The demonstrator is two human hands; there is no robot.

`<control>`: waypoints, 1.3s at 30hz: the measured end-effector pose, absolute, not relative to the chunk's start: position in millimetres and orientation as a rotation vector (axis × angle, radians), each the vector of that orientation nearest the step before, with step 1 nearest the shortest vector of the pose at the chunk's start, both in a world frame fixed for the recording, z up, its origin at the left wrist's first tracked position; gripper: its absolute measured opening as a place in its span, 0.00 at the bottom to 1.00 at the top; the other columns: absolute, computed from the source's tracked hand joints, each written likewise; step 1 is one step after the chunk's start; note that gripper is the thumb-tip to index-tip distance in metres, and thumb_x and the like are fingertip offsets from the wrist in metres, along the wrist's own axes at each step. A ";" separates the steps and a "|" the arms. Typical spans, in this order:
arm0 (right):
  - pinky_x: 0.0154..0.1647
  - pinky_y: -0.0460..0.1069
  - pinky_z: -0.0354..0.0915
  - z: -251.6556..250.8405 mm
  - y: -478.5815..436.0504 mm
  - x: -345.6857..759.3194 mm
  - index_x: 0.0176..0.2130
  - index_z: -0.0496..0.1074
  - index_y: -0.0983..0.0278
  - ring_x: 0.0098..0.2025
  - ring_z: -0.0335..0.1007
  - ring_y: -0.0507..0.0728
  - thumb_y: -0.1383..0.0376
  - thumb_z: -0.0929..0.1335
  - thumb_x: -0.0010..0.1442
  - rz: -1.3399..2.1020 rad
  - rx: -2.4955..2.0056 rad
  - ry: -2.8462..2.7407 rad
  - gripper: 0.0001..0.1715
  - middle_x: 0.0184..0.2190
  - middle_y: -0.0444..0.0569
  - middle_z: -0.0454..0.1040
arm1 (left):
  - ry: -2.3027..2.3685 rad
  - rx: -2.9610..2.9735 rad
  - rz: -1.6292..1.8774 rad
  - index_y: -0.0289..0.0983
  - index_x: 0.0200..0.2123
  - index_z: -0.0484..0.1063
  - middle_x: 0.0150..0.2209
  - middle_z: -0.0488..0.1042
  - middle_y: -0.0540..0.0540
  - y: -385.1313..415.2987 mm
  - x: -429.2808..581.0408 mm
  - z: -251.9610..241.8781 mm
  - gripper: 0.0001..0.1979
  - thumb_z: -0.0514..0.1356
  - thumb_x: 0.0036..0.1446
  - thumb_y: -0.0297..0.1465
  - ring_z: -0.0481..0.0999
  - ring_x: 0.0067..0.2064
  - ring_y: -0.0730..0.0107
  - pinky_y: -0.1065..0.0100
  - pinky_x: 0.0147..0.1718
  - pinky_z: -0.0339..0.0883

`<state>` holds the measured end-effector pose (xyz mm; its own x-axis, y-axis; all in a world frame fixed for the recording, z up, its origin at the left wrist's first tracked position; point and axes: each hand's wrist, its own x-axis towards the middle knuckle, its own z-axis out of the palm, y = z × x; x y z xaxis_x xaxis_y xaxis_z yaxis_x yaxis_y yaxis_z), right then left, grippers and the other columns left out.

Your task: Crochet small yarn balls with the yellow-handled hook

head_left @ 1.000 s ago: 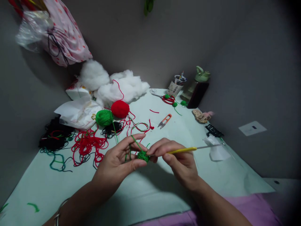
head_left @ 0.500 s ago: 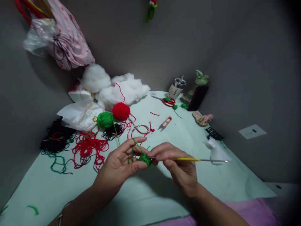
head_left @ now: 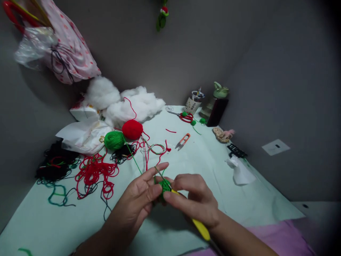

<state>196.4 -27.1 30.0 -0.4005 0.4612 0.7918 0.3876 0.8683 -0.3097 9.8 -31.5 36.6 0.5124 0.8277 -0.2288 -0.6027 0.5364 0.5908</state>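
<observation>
Between my hands is a small green crochet piece (head_left: 165, 185). My left hand (head_left: 142, 192) pinches it with the thumb, and green yarn loops over its raised index finger. That strand runs back to the green yarn ball (head_left: 114, 140) on the table. My right hand (head_left: 195, 199) grips a crochet hook with a yellow handle (head_left: 201, 229), whose shaft slants down toward me while its tip end meets the green piece. The right thumb also rests against the piece. Fingers hide the exact tip of the hook.
Beyond my hands lie orange thread snips (head_left: 183, 142), red-handled scissors (head_left: 186, 117) and a red yarn ball (head_left: 132, 129). Tangled red yarn (head_left: 93, 172) and white stuffing (head_left: 135, 105) fill the left side. A pen cup (head_left: 193, 102) and a bottle (head_left: 220, 92) stand at the back right.
The hook has swung from nearly level, pointing right, to slanting down toward me. My right thumb has come up against the green piece. The whole view has shifted slightly.
</observation>
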 end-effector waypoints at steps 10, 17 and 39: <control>0.42 0.55 0.78 45.0 -24.6 194.3 0.54 0.79 0.55 0.42 0.79 0.58 0.67 0.67 0.72 0.747 -0.641 -1.677 0.15 0.42 0.52 0.82 | 0.486 0.496 0.890 0.42 0.56 0.79 0.43 0.85 0.44 -20.7 -3.2 40.4 0.20 0.70 0.60 0.32 0.81 0.43 0.71 0.73 0.47 0.69; 0.35 0.52 0.76 43.9 -20.7 198.1 0.47 0.81 0.60 0.34 0.78 0.56 0.66 0.68 0.71 1.026 -0.657 -1.445 0.10 0.36 0.51 0.79 | 0.622 0.521 0.876 0.40 0.50 0.83 0.34 0.83 0.47 -17.7 -5.2 44.8 0.17 0.71 0.57 0.33 0.78 0.36 0.73 0.74 0.40 0.68; 0.40 0.53 0.76 40.8 -22.8 186.8 0.50 0.80 0.54 0.42 0.77 0.57 0.68 0.68 0.71 0.864 -0.714 -1.570 0.14 0.41 0.50 0.81 | 0.668 0.594 0.966 0.42 0.49 0.81 0.39 0.81 0.47 -24.1 4.9 37.6 0.15 0.71 0.58 0.35 0.80 0.41 0.67 0.68 0.47 0.70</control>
